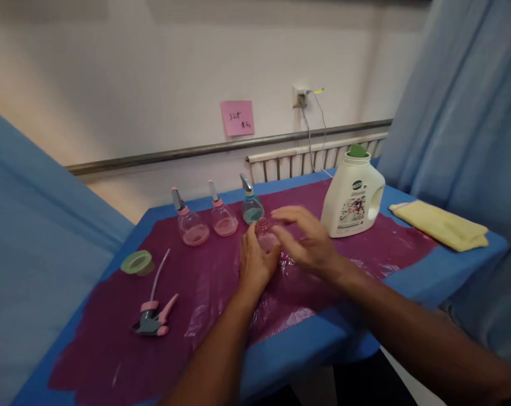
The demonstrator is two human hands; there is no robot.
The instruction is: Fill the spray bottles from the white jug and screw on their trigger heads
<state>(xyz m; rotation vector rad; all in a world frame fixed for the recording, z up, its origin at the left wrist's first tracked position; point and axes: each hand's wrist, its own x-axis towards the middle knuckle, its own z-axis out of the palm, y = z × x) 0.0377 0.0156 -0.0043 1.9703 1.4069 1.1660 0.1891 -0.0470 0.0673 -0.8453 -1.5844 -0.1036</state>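
Note:
My left hand point(256, 262) is wrapped round a clear pinkish spray bottle point(267, 241) whose neck is bare of any spray head. My right hand point(304, 239) hovers just right of the bottle's mouth, slightly blurred, its thumb and fingers apart with nothing between them. On the left of the purple sheet lies a loose grey and pink trigger spray head point(150, 320), its dip tube pointing up and away. A large cream detergent jug point(352, 197) stands uncapped on the right; something green shows at its mouth.
Behind my hands stand two spray bottles with pink liquid point(195, 232) point(225, 224) and one teal spray bottle point(252, 210). A green funnel-like piece point(136, 262) lies at left, a folded yellow cloth point(444, 224) at right. Purple plastic sheeting point(205, 282) covers the blue table.

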